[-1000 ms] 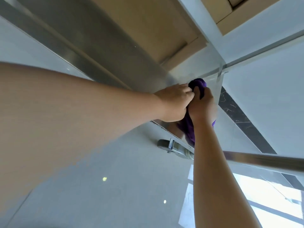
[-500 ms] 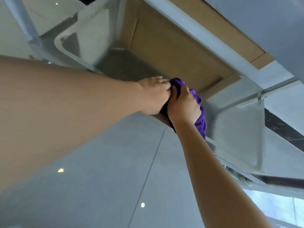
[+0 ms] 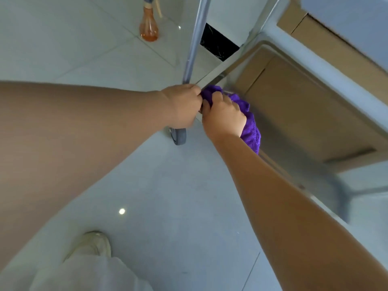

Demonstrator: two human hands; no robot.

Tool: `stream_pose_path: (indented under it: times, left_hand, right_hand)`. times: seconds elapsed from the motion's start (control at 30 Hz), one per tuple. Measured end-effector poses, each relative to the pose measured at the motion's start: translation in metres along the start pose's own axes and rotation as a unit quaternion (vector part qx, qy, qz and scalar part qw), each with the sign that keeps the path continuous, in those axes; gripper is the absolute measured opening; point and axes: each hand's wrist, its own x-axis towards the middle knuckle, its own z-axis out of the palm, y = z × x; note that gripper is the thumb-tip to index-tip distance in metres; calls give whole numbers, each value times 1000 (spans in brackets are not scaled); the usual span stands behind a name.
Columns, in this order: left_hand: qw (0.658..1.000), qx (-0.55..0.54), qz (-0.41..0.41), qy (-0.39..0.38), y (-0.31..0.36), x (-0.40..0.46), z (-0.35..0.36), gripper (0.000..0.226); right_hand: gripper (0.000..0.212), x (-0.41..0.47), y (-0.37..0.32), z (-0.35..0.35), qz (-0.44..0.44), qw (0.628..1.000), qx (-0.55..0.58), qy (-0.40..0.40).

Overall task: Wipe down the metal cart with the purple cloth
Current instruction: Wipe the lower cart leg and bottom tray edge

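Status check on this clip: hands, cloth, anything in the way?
Left hand and right hand both closed on purple cloth. Cloth against metal cart at corner post. Path clear; orange bottle stands apart on floor.

purple cloth (image 3: pixel 249 124), silver cart (image 3: pixel 212 77), orange bottle (image 3: pixel 148 28)

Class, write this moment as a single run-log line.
stage: wiping | both hands: left hand, right hand on purple cloth | contact: cart shelf corner | floor: orange bottle

Bright, cool daylight; ceiling-light glints on glossy floor (image 3: pixel 147 206); motion blur right; wide-angle edge distortion.
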Motion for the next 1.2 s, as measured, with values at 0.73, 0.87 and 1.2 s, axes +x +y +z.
stream_pose_path:
  times: [0.73,0.87,1.2]
  left_hand:
    - [981,-64,74,-165,114,-60,-108,24]
    - [973,-109,61,-192,116,-83,-194,25]
    - [827,-515,-139,-178,88,-154,-388,23]
  right_hand:
    - [31,-168,157,-132,187,940,28,-283]
    - [34,-174,110,-219,191,933,124,-280]
    - [36,-153,0,-471,232,882,363,-188]
